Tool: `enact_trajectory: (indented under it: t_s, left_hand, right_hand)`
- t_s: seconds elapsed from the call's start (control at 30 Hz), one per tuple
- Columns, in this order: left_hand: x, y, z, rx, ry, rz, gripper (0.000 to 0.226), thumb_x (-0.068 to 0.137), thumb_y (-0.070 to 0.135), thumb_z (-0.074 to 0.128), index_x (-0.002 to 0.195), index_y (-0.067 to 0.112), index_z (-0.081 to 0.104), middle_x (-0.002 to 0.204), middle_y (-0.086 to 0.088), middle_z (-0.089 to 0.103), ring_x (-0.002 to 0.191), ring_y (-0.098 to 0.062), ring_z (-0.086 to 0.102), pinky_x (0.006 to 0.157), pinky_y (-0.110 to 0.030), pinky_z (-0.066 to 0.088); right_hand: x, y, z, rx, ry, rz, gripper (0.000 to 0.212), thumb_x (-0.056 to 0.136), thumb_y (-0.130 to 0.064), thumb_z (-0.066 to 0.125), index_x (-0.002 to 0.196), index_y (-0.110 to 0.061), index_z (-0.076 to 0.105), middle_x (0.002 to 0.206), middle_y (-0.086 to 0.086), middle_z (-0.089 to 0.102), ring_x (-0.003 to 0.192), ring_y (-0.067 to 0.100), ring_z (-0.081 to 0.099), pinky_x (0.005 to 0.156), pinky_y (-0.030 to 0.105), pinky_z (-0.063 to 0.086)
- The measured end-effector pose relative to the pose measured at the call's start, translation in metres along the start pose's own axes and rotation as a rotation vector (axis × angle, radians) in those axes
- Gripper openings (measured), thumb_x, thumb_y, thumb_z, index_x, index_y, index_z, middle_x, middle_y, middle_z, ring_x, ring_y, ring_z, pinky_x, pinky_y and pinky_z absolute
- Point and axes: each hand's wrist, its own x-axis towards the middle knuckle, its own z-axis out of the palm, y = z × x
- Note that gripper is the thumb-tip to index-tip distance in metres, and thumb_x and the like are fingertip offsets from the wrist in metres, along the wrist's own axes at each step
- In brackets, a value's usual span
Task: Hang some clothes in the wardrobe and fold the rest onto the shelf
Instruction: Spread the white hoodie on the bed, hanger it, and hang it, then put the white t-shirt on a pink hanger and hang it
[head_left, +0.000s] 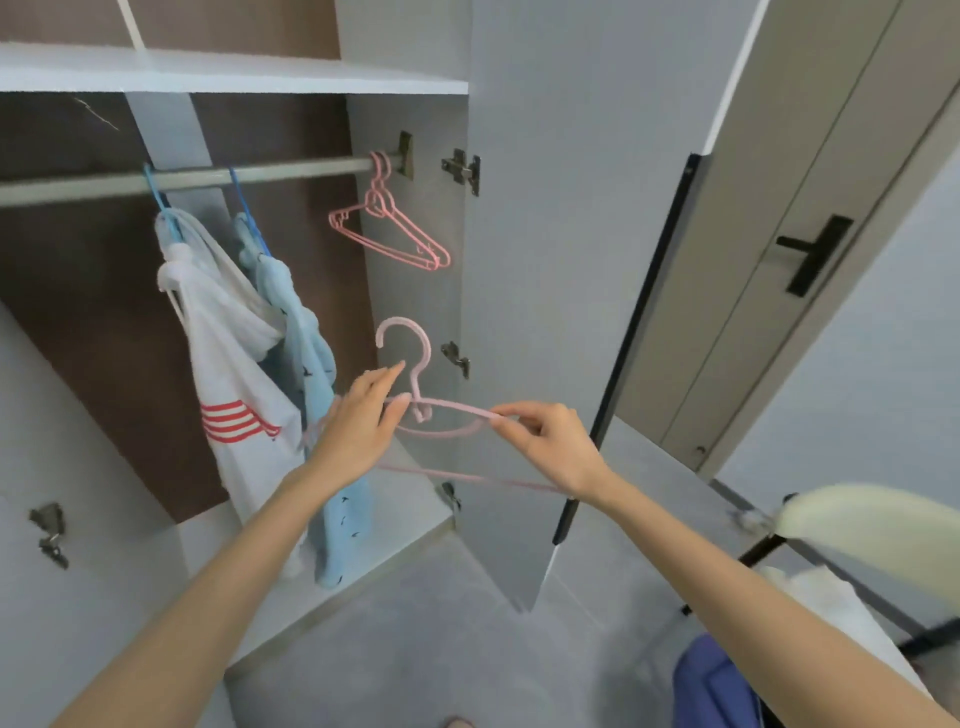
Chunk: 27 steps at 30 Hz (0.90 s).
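1. Hanger (457, 408) at frame centre, hook up, long axis left to right.
2. Left hand (363, 421) straight-fingered against neck; right hand (550, 441) pinching right shoulder.
3. Rail (291, 174) above, upper left, nearer left hand.

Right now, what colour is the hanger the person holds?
The hanger is pale pink, seen best in the head view.

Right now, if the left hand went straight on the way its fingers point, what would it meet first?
The hanger, at its neck, right ahead of the left hand. Past that, likely the wardrobe's side wall near a hinge, though depth is unclear.
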Motion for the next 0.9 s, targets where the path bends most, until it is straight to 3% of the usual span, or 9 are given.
enact_trajectory:
  t_s: [0.07,0.13,0.27,0.37,0.47,0.53,0.67,0.8,0.9]
  left_hand:
    - [-0.013,0.015,0.015,0.041,-0.049,0.070,0.040,0.101,0.037,0.033,0.138,0.029,0.044,0.131,0.000,0.054,0.127,-0.024,0.045,0.111,-0.058,0.024]
    - [-0.023,0.035,0.030,0.058,-0.096,0.159,0.043,0.098,0.046,0.028,0.127,0.031,0.055,0.109,0.003,0.062,0.111,-0.021,0.054,0.110,-0.054,0.023]
    - [-0.037,0.088,0.070,-0.037,-0.148,0.334,0.051,0.089,0.052,0.030,0.101,0.020,0.067,0.083,0.005,0.058,0.081,-0.020,0.053,0.079,-0.036,0.041]
    - [-0.048,0.138,0.114,-0.109,-0.216,0.394,0.038,0.089,0.048,0.039,0.093,0.022,0.066,0.080,0.013,0.060,0.079,-0.017,0.052,0.073,-0.033,0.040]
    - [-0.070,0.194,0.166,-0.172,-0.307,0.442,0.031,0.086,0.049,0.044,0.091,0.026,0.064,0.078,0.018,0.061,0.079,-0.013,0.053,0.072,-0.033,0.042]
    - [-0.090,0.232,0.202,-0.212,-0.356,0.494,0.023,0.087,0.046,0.050,0.089,0.027,0.063,0.078,0.019,0.062,0.078,-0.009,0.053,0.074,-0.035,0.043]
    - [-0.140,0.309,0.268,-0.243,-0.467,0.575,0.005,0.090,0.027,0.062,0.087,0.028,0.058,0.077,0.022,0.056,0.076,-0.006,0.048,0.073,-0.033,0.037]
    - [-0.195,0.366,0.330,-0.240,-0.597,0.536,0.014,0.090,0.033,0.062,0.091,0.026,0.049,0.088,0.010,0.059,0.085,-0.014,0.054,0.073,-0.031,0.042]
    - [-0.224,0.391,0.365,-0.229,-0.639,0.487,0.023,0.089,0.036,0.063,0.095,0.020,0.048,0.092,0.005,0.059,0.086,-0.016,0.057,0.076,-0.034,0.047]
  right_hand:
    - [-0.032,0.011,-0.013,0.034,0.038,0.010,0.014,0.093,-0.039,0.059,0.094,-0.035,0.072,0.052,-0.007,0.036,0.052,0.008,0.028,0.054,0.029,0.026]
    - [-0.063,0.025,-0.028,0.043,0.077,0.026,0.016,0.093,-0.040,0.059,0.096,-0.032,0.072,0.054,-0.008,0.040,0.054,0.007,0.030,0.055,0.030,0.029]
    - [-0.123,0.058,-0.065,0.006,0.138,0.086,0.016,0.096,-0.036,0.056,0.099,-0.032,0.071,0.053,-0.010,0.043,0.054,0.008,0.034,0.055,0.032,0.034]
    - [-0.170,0.087,-0.096,-0.050,0.150,0.172,0.012,0.097,-0.028,0.055,0.098,-0.025,0.066,0.063,-0.013,0.057,0.054,0.005,0.046,0.058,0.028,0.038]
    - [-0.226,0.113,-0.129,-0.106,0.139,0.226,0.004,0.096,-0.022,0.056,0.094,-0.025,0.057,0.070,-0.015,0.055,0.062,-0.002,0.050,0.060,0.017,0.036]
    - [-0.267,0.130,-0.152,-0.125,0.169,0.274,0.002,0.096,-0.023,0.056,0.095,-0.024,0.058,0.075,-0.013,0.056,0.069,0.000,0.052,0.064,0.017,0.038]
    - [-0.348,0.165,-0.196,-0.108,0.240,0.413,0.015,0.097,-0.031,0.054,0.098,-0.021,0.065,0.095,-0.003,0.063,0.083,0.007,0.056,0.077,0.017,0.042]
    - [-0.413,0.194,-0.226,-0.107,0.232,0.535,0.020,0.099,-0.032,0.050,0.093,-0.019,0.064,0.085,-0.007,0.067,0.079,0.008,0.059,0.074,0.021,0.042]
    - [-0.455,0.215,-0.240,-0.116,0.259,0.580,0.023,0.101,-0.020,0.043,0.086,-0.014,0.059,0.072,-0.012,0.057,0.070,0.004,0.052,0.069,0.026,0.035]
